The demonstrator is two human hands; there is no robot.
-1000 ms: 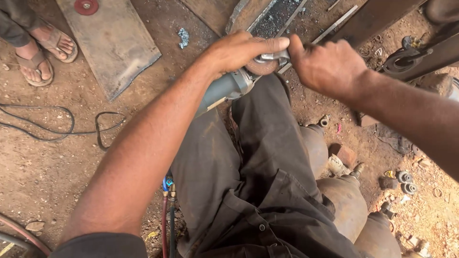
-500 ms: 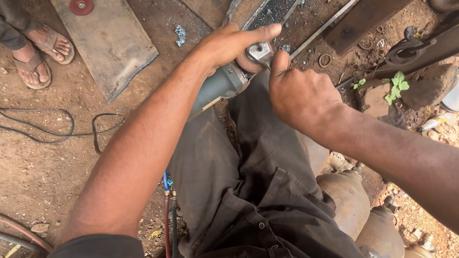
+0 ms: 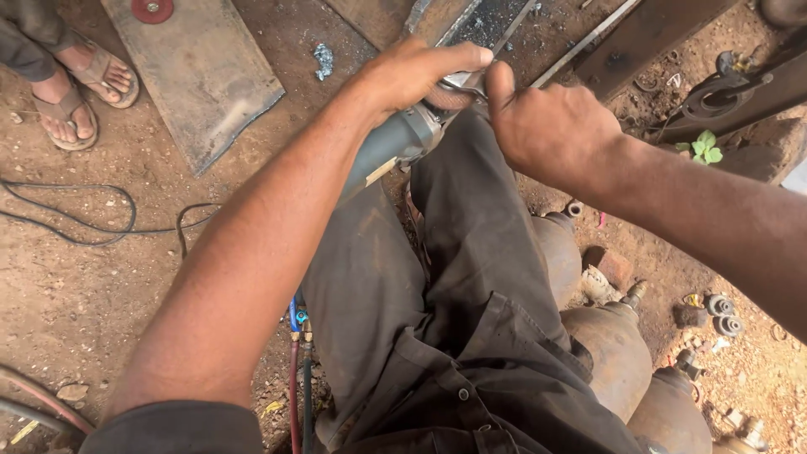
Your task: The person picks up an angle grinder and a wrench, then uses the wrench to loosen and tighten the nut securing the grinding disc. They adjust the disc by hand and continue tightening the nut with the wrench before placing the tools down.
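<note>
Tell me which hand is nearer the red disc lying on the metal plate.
Left. The left hand grips the angle grinder right of the red disc on the metal plate; the right hand is farther right, past the grinder's head.

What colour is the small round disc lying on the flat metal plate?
Red; the disc shows only in the head view, at the top edge.

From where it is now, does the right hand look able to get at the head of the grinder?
Probably yes. The right hand is already at the grinder head, next to the left hand gripping it on the lap, and nothing lies between them.
</note>
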